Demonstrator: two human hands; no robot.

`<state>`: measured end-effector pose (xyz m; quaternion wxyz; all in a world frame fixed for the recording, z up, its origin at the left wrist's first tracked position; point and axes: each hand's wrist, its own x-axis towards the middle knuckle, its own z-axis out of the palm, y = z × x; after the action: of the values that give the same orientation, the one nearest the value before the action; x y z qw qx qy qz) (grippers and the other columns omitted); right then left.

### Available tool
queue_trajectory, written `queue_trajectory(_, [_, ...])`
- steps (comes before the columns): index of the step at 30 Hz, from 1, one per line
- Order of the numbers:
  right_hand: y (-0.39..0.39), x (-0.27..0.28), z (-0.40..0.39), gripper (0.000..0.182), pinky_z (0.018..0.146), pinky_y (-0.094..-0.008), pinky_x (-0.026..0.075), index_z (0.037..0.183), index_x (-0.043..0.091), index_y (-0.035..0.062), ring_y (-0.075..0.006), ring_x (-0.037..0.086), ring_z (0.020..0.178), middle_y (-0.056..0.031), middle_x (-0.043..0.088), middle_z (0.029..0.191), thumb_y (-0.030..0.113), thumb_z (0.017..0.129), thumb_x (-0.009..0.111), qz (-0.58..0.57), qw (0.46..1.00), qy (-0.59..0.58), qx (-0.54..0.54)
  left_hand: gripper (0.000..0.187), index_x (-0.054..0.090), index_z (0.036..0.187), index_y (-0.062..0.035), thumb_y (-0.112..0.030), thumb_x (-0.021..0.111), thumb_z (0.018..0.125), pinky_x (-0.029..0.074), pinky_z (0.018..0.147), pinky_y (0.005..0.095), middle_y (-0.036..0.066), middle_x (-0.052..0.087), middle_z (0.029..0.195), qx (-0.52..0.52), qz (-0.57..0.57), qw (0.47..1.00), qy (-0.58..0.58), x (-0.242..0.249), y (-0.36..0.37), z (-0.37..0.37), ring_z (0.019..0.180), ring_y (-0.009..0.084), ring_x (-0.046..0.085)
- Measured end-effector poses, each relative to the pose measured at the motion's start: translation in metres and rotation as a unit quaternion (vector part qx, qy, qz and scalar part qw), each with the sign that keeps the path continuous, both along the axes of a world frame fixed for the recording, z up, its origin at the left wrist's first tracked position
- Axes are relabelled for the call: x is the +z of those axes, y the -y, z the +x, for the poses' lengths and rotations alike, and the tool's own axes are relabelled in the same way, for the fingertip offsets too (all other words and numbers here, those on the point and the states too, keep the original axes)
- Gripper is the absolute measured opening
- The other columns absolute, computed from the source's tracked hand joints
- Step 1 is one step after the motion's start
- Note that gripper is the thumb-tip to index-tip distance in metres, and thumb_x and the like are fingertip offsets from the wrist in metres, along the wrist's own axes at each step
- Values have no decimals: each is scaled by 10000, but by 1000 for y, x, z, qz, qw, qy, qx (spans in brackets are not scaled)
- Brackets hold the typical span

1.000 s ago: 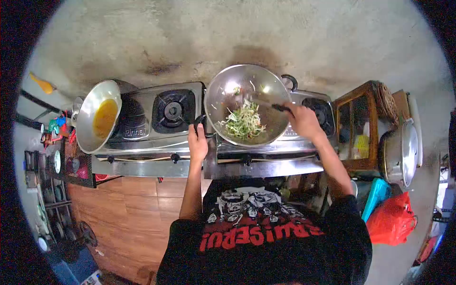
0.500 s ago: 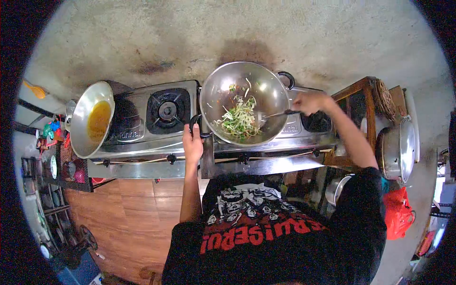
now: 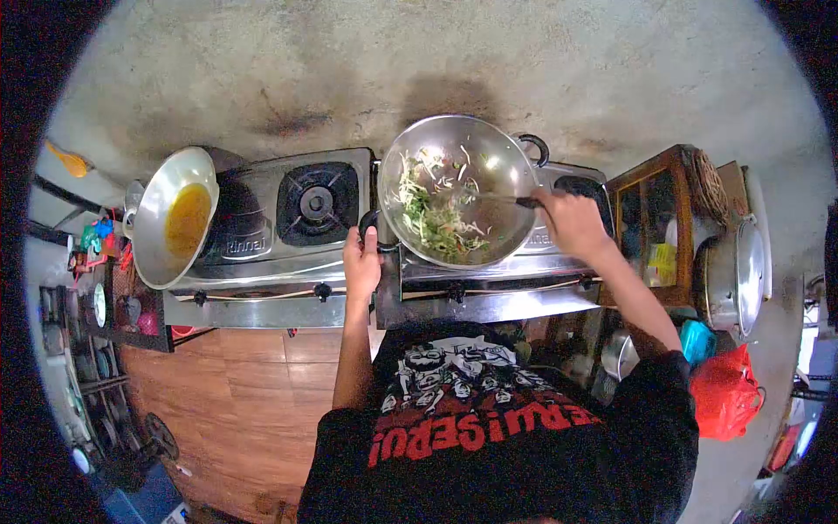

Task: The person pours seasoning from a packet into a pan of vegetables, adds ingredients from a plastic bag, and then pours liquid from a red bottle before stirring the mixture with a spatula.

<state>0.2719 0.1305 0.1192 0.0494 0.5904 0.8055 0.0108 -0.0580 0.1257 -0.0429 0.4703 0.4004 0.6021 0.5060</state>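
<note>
A steel wok [image 3: 515,223] sits over the right-hand stove, holding shredded pale and green vegetables [image 3: 429,218] gathered toward its left side. My left hand [image 3: 361,262] is closed around the wok's black left handle [image 3: 371,229]. In my closed right hand [image 3: 572,220] is a spatula [image 3: 496,199] with a dark handle and a metal shaft. Its shaft reaches in over the wok's right rim, and its head is blurred among the vegetables. The wok's other black handle [image 3: 534,148] stands free at the upper right.
Left of the wok is a bare burner [image 3: 316,203]. A second wok [image 3: 150,236] with yellowish oil [image 3: 188,220] stands farther left. On the right are a wooden cabinet [image 3: 683,218], a large pot [image 3: 720,288] and a red plastic bag [image 3: 726,393]. A concrete wall [image 3: 349,61] rises behind.
My right hand has moved down and slightly left with the spatula. The vegetables have shifted and spread up the wok's left side. My left hand keeps hold of the handle.
</note>
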Motion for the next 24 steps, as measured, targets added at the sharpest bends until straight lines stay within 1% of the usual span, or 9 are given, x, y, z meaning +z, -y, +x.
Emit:
queue_trajectory(4, [-37,-30,-1,298,642,-481,516,1155,561,130,-376,640,746,-189,650,848,205,867,554,28,995,11,-95,263,523,950,-19,-281,518,965,389,432,226,3,519,652,-11,-13,1000,3,-2,-2,-2,496,66,472])
queue_trajectory(8, [-32,-57,-18,351,669,-480,512,1207,548,152,-388,631,779,-184,650,878,214,863,571,-12,994,-96,-47,268,514,953,-12,-280,523,960,389,426,240,19,512,657,-10,-8,1000,4,-5,-5,-3,488,80,474])
queue_trajectory(11, [-14,-18,-9,356,711,-476,508,1205,551,160,-379,628,823,-184,651,891,200,853,586,-79,996,-47,-6,273,512,953,-8,-280,522,959,389,424,247,22,503,649,-28,12,999,-14,-9,-6,-6,483,88,474])
queue_trajectory(13, [-16,-2,6,353,747,-469,502,1194,556,160,-366,627,847,-179,650,885,189,844,599,-59,997,-52,20,273,513,952,-8,-281,520,959,389,423,249,22,499,646,-34,25,999,-23,-10,-6,-6,480,91,472])
queue_trajectory(15, [-29,2,17,326,687,-458,517,1157,574,139,-343,649,803,-160,662,863,184,836,609,9,997,-56,58,271,517,947,-15,-285,519,959,381,421,248,18,492,633,-7,10,1000,-22,-9,-7,-3,479,90,473])
queue_trajectory(19, [-36,-41,-21,278,712,-467,509,1134,577,144,-361,635,843,-151,662,882,200,862,576,15,994,-57,-88,273,517,951,-17,-290,519,960,371,419,246,13,493,628,-8,0,1000,-8,-1,-3,-1,473,87,469])
queue_trajectory(20, [-32,-41,-22,278,712,-467,509,1134,577,144,-361,635,843,-151,662,882,200,862,576,16,994,-56,-89,272,517,951,-20,-292,519,960,368,419,245,11,499,628,-7,-5,1000,-8,0,-4,-1,472,86,469])
queue_trajectory(22, [-16,-34,-28,364,759,-455,503,1197,554,134,-373,619,871,-175,633,973,166,836,589,-43,992,-121,-13,271,517,951,-23,-293,519,961,365,419,245,10,505,628,-5,-11,1000,-7,0,-4,-2,471,84,468])
queue_trajectory(24, [-3,-3,-19,358,763,-455,500,1187,561,126,-375,618,868,-180,632,978,151,831,594,-54,994,-94,8,280,519,965,-18,-298,523,960,364,419,244,14,524,636,-22,-6,1000,-7,1,-3,-3,468,84,464])
